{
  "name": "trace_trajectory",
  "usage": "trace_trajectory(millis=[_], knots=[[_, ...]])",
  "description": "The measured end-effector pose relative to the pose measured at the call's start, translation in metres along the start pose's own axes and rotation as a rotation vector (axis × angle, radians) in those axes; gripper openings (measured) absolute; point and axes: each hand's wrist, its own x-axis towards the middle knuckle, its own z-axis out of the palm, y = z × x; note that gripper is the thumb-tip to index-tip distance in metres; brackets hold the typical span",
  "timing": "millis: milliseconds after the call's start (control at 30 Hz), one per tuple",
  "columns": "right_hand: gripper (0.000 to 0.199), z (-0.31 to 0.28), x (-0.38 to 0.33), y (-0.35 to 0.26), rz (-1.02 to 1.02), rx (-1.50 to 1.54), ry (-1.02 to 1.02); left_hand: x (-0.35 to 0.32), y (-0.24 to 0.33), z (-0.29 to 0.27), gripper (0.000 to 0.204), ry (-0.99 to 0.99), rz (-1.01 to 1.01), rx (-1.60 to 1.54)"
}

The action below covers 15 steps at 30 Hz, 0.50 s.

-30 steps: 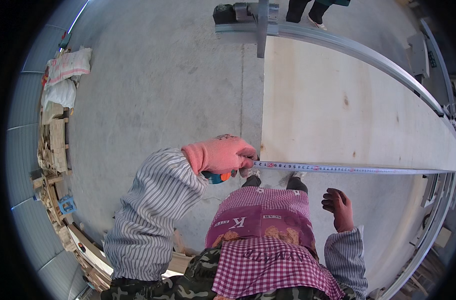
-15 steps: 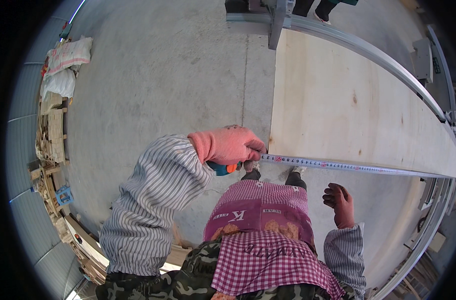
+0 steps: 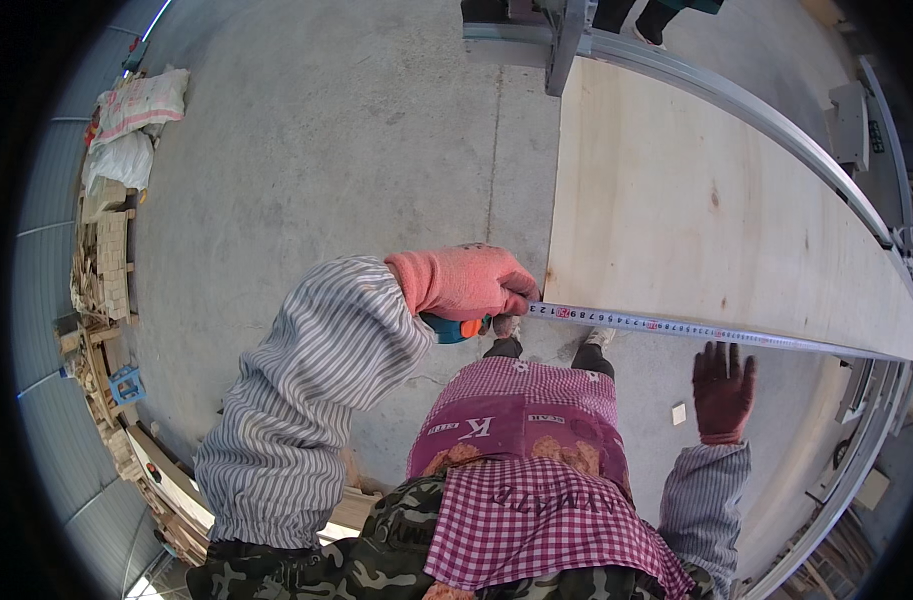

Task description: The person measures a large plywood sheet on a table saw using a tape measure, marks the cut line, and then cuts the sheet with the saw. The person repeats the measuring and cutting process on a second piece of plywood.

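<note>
My left hand [image 3: 464, 282], in a pink-orange glove, grips a blue and orange tape measure case [image 3: 455, 328] at the near left corner of a large pale plywood sheet [image 3: 697, 210]. The yellow-white tape blade [image 3: 677, 328] runs out to the right along the sheet's near edge. In a dark red glove, my right hand [image 3: 722, 390] hangs open just below the blade, fingers spread and holding nothing. I wear striped sleeves and a checked apron.
The sheet lies on a metal-framed saw table with a grey rail [image 3: 737, 100] along its far side. Someone's legs [image 3: 627, 15] stand beyond it. Sacks [image 3: 137, 105] and stacked wood offcuts [image 3: 102, 270] line the left wall. Concrete floor [image 3: 327, 150] spreads around.
My right hand has opened up and lifted closer to the tape blade. The view has shifted slightly; my left hand keeps the tape case at the sheet's corner.
</note>
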Motion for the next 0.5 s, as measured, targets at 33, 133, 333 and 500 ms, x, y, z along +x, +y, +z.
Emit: trace_trajectory(millis=[33, 133, 333, 500], knots=[[0.051, -0.003, 0.005, -0.009, -0.025, 0.071, 0.027, 0.001, 0.0, 0.0, 0.023, -0.003, -0.002, 0.005], [0.055, -0.01, 0.023, -0.036, -0.102, 0.186, 0.117, 0.002, -0.001, 0.0, 0.023, -0.011, 0.0, -0.014], [0.038, -0.021, 0.059, -0.066, -0.238, 0.132, 0.413, 0.002, 0.001, 0.0, 0.022, -0.02, 0.011, -0.029], [0.024, -0.026, 0.072, -0.073, -0.193, 0.081, 0.397, 0.003, 0.001, -0.001, 0.023, -0.026, 0.011, -0.024]])
